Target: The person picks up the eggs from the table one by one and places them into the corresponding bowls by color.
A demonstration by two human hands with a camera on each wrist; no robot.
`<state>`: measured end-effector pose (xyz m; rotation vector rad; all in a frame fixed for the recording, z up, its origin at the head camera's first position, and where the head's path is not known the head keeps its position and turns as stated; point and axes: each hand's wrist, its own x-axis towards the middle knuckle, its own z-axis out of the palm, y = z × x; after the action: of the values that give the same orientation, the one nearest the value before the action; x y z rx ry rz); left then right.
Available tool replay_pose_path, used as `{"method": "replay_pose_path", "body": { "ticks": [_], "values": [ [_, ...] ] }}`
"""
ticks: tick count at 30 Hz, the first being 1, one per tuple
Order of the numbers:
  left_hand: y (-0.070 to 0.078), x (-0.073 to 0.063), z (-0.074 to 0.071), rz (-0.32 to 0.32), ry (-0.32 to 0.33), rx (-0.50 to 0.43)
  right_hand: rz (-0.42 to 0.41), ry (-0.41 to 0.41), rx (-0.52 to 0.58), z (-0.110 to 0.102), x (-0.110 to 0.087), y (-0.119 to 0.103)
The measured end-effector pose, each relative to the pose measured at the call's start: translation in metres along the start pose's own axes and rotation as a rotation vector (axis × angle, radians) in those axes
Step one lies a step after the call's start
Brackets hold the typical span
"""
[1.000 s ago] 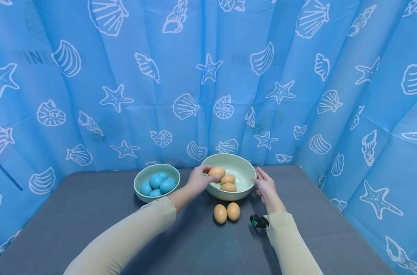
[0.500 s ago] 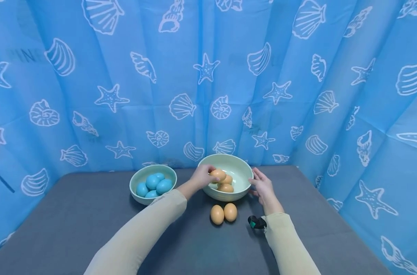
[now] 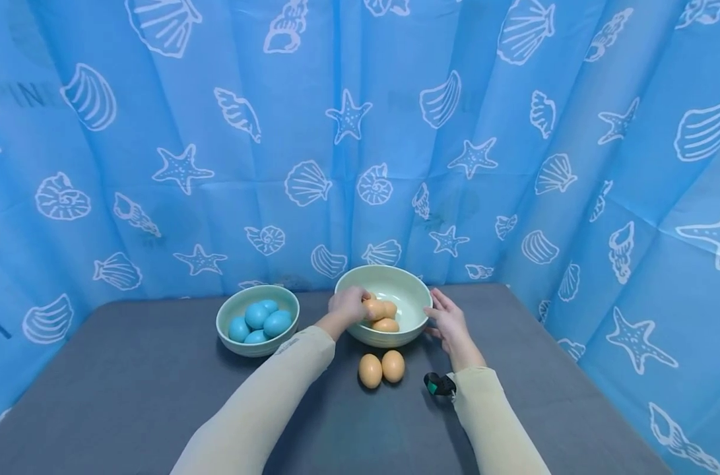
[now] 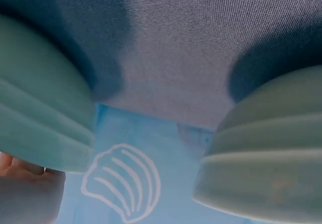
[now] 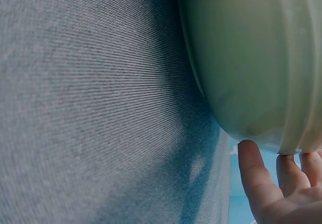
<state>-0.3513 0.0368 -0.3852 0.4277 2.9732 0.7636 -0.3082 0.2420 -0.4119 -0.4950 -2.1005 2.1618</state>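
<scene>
My left hand [image 3: 349, 305] reaches over the near left rim of a large pale green bowl [image 3: 408, 300] and pinches an orange-brown egg [image 3: 373, 309] inside it. Other brown eggs, among them one in front [image 3: 386, 325], lie against it; my fingers hide part of the group. On the bowl's right side rests my right hand [image 3: 451, 324], its fingers spread. The right wrist view shows those fingertips touching the bowl's outer wall [image 5: 246, 68]. Two brown eggs [image 3: 370, 371] stand side by side on the table in front of the bowl.
A smaller green bowl [image 3: 223, 325] with several blue eggs [image 3: 257, 316] stands to the left. Grey cloth covers the table [image 3: 128, 389]. A blue curtain [image 3: 300, 132] with white shells hangs behind. A black strap [image 3: 439, 384] hangs at the right sleeve.
My left hand has lowered the egg in the bowl, next to the others there. The right hand keeps its place at the bowl's side. The whole view has shifted slightly.
</scene>
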Motion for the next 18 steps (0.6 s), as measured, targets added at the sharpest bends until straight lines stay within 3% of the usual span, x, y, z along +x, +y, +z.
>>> {"method": "replay_pose_path", "body": {
  "ticks": [10,18],
  "values": [
    [-0.002,0.007,0.005,0.025,-0.057,0.117,-0.006,-0.013,0.006,0.003,-0.001,0.002],
    [0.002,0.011,0.008,0.045,-0.067,0.143,-0.012,0.004,-0.004,-0.001,0.001,0.002]
  ]
}}
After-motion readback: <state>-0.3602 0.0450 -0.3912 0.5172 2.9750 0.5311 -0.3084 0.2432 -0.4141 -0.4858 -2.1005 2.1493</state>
